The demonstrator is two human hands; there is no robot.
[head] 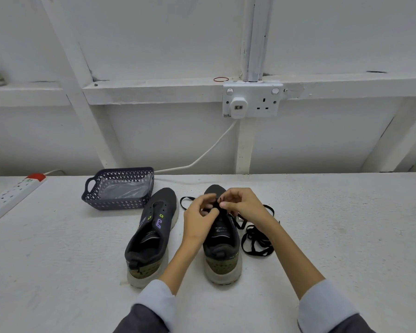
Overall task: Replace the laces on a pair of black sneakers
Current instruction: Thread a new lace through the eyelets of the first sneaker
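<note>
Head view: the lace is seemingly pinched by left hand and right hand over the right sneaker, whose hidden far eyelets could be skipped.

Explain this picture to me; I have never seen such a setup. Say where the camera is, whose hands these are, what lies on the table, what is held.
There is no machine here: a person works with bare hands, and the one picture comes from a camera worn on their head, looking down. On the table stand two black sneakers, toes away from the person. The left sneaker has empty eyelets. The left hand and the right hand meet over the right sneaker, and their fingers pinch a black lace at its eyelets. A loose heap of lace lies right of that shoe. A dark basket stands behind the left sneaker, a power strip at the far left.
</note>
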